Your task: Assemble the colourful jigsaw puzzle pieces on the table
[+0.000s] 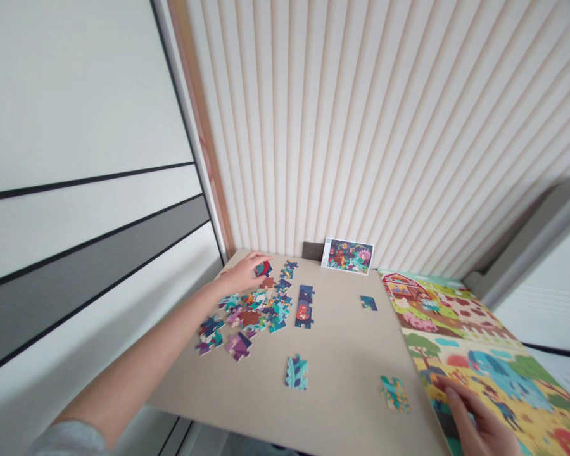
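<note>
My left hand [244,273] reaches over the far left of the table, its fingers and thumb closed around a dark blue and red puzzle piece [264,268]. Below it spreads a heap of loose puzzle pieces [251,318], many overlapping. Right of the heap, a joined upright strip of pieces [304,307] shows a red figure on dark blue. At the lower right my right hand [477,421] hovers at the edge of a colourful farm and animal picture board [456,348]. Its thumb and forefinger are pinched together; what they hold, if anything, I cannot make out.
A small picture card [348,256] leans against the ribbed wall, beside a dark wall socket [312,251]. Separate pieces lie on the table: a dark blue one [368,303], a light teal one [296,372] and a teal-yellow one [394,394]. A white cabinet [99,253] borders the left.
</note>
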